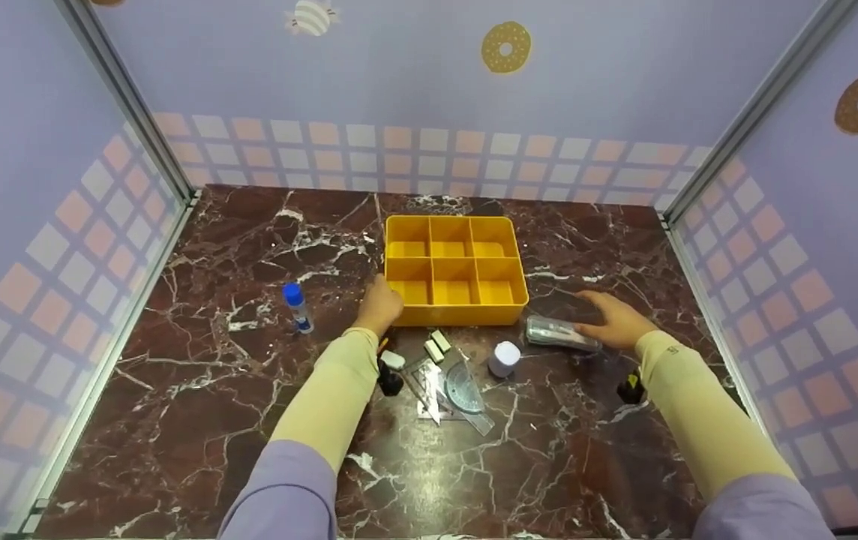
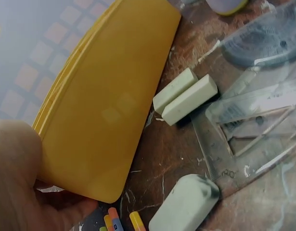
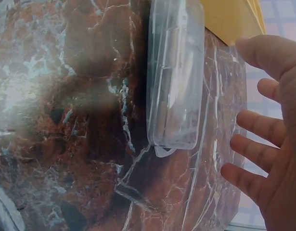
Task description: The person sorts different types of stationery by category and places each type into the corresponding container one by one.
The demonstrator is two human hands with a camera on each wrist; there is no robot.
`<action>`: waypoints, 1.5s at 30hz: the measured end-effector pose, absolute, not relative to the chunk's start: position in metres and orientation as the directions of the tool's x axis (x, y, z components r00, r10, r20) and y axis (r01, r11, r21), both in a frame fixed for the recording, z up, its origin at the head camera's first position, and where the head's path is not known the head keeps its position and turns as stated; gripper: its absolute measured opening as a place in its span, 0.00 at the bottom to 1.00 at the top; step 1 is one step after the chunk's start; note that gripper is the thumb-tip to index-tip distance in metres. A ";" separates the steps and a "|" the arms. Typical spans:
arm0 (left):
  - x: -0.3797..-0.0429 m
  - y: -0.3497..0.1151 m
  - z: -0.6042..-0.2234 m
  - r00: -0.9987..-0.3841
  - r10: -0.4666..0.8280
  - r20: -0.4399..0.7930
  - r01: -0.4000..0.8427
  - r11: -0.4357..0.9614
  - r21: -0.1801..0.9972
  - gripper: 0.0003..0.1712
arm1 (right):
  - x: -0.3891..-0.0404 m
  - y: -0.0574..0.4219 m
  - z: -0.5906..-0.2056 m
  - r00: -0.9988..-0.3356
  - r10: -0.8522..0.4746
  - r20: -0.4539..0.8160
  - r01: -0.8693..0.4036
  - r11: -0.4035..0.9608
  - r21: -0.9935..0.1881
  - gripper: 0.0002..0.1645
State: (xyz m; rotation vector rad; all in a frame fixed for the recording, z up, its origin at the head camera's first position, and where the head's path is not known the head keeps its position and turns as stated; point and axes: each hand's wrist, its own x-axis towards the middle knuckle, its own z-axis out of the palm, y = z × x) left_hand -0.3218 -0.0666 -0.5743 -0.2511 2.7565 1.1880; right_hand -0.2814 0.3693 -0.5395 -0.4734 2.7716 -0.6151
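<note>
My left hand [image 1: 381, 306] grips the left side of a yellow box [image 1: 455, 315] with six compartments. In the left wrist view its thumb lies at the rim of the box wall [image 2: 104, 96], and fingers curl in at the lower corner. My right hand [image 1: 613, 321] is spread beside the right end of a clear plastic case [image 1: 549, 332], right of the box. From the right wrist, the case [image 3: 176, 86] shows a small tab at its end, and the fingers are loosely apart with nothing between them.
Nearer me lie two pale erasers [image 1: 437, 346], a rounded white eraser [image 2: 186, 204], clear rulers and a protractor [image 1: 463, 388]. A white-lidded jar [image 1: 504, 358] stands right of them. A blue-capped glue stick [image 1: 298, 307] is at left, a black-and-yellow item [image 1: 631, 388] by the right forearm.
</note>
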 end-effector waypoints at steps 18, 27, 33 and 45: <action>-0.321 -0.069 -0.567 -0.986 -0.076 -0.148 -0.161 0.665 0.729 0.29 | -0.282 0.380 -0.558 -0.886 -0.444 -0.134 -0.329 0.805 -0.493 0.48; -0.325 -0.068 -0.569 -0.988 -0.093 -0.125 -0.155 0.649 0.745 0.25 | -0.287 0.380 -0.567 -0.866 -0.485 -0.124 -0.384 0.802 -0.457 0.44; -0.325 -0.067 -0.570 -0.986 -0.098 -0.136 -0.167 0.636 0.754 0.25 | -0.286 0.379 -0.572 -0.869 -0.485 -0.098 -0.398 0.803 -0.445 0.40; -0.320 -0.068 -0.578 -0.988 -0.085 -0.128 -0.154 0.604 0.782 0.28 | -0.281 0.376 -0.580 -0.895 -0.441 -0.061 -0.381 0.830 -0.406 0.36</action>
